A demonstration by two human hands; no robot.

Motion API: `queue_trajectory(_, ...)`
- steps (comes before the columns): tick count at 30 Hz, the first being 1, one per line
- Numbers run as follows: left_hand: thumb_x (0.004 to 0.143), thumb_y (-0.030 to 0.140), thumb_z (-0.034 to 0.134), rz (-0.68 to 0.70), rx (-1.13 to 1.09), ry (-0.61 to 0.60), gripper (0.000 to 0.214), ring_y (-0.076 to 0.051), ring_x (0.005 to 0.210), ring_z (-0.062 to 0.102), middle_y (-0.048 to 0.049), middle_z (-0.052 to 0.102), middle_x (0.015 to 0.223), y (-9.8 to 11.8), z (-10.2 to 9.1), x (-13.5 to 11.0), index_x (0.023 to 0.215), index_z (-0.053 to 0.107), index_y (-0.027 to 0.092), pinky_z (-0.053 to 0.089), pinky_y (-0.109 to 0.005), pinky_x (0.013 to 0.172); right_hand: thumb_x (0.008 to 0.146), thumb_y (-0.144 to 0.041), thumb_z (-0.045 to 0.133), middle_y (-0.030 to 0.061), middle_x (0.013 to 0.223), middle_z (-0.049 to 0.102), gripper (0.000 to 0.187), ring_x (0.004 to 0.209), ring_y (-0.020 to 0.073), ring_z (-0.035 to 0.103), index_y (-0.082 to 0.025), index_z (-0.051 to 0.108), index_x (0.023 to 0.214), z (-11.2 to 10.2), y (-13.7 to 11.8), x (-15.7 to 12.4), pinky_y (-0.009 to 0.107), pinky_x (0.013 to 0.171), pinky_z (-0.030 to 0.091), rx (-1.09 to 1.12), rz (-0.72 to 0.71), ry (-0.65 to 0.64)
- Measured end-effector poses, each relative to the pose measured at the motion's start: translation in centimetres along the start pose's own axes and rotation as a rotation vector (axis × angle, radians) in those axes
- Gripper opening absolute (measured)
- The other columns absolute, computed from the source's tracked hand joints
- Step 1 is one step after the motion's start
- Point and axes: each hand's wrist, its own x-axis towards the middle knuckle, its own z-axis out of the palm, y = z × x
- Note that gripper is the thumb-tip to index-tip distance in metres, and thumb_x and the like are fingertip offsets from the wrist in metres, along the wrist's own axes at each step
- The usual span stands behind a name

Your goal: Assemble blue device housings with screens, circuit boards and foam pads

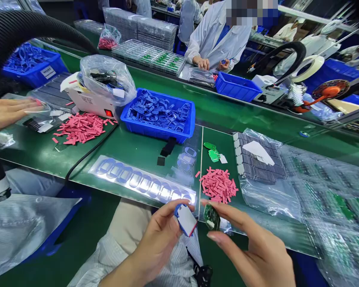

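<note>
My left hand (158, 235) is closed on a small blue plastic frame (186, 220) with a white face and a pinkish-red strip along its lower edge. Just to its right, my right hand (254, 243) pinches a small green circuit board (212, 217) between thumb and fingertips. The two pieces are held apart, above my lap at the table's front edge. Beyond them lies a pile of pink strips (219, 184). A sheet of clear oval stickers (140, 181) is on the table to the left of the pile.
A blue bin (158, 133) of blue frames stands mid-table. Several green boards (214, 154) lie beyond the pink pile. Grey strips in a bag (259, 159) and trays of boards (332, 199) are at right. Another person's hand (13, 113) reaches in left; a co-worker (218, 36) sits opposite.
</note>
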Motion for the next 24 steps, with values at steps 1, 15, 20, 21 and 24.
queue_trajectory(1, 0.066, 0.037, 0.079, 0.021, 0.025, -0.003, 0.031, -0.013, 0.08, 0.065, -0.0027, 0.076, 0.093, 0.0, 0.1, 0.1, 0.095, 0.076, 0.025, 0.048, -0.02, 0.074, 0.09, -0.038, 0.054, 0.0012, 0.093, 0.075, 0.034, 0.07, 0.0204, 0.074, -0.029, 0.056, 0.123, -0.2, -0.2, -0.1, 0.026, 0.068, 0.063, 0.022, -0.001, -0.016)
queue_trajectory(15, 0.074, 0.031, 0.075, 0.398, 0.375, -0.115, 0.028, -0.018, 0.104, 0.065, -0.0037, 0.069, 0.109, -0.1, -0.5, 0.2, 0.102, 0.074, 0.029, 0.05, -0.022, 0.092, 0.089, -0.023, 0.059, 0.0055, 0.098, 0.075, 0.027, 0.085, 0.0177, 0.073, -0.018, 0.064, 0.114, 0.2, -1.4, 1.1, 0.022, 0.079, 0.06, 0.013, -0.178, -0.042)
queue_trajectory(20, 0.073, 0.029, 0.076, 0.414, 0.384, -0.122, 0.028, -0.016, 0.099, 0.066, -0.0031, 0.068, 0.106, -0.3, -0.5, 0.3, 0.101, 0.074, 0.029, 0.052, -0.02, 0.087, 0.086, -0.021, 0.062, 0.0056, 0.106, 0.072, 0.037, 0.092, 0.0182, 0.071, -0.017, 0.058, 0.123, 0.0, -0.5, 0.2, 0.024, 0.085, 0.059, -0.019, -0.23, -0.113)
queue_trajectory(21, 0.072, 0.029, 0.076, 0.422, 0.392, -0.117, 0.028, -0.015, 0.096, 0.067, -0.003, 0.068, 0.104, -0.3, -0.5, 0.3, 0.1, 0.075, 0.029, 0.053, -0.019, 0.084, 0.086, -0.02, 0.063, 0.0054, 0.108, 0.071, 0.041, 0.094, 0.0189, 0.071, -0.017, 0.056, 0.126, 0.0, -0.3, 0.0, 0.025, 0.086, 0.059, -0.031, -0.244, -0.134)
queue_trajectory(24, 0.067, 0.028, 0.08, 0.44, 0.434, -0.075, 0.029, -0.014, 0.085, 0.069, -0.0026, 0.072, 0.093, -0.1, -0.6, 0.4, 0.096, 0.076, 0.027, 0.055, -0.015, 0.075, 0.084, -0.018, 0.064, 0.0054, 0.113, 0.069, 0.046, 0.097, 0.02, 0.069, -0.017, 0.054, 0.129, 0.0, -0.1, -0.1, 0.026, 0.087, 0.059, -0.06, -0.277, -0.156)
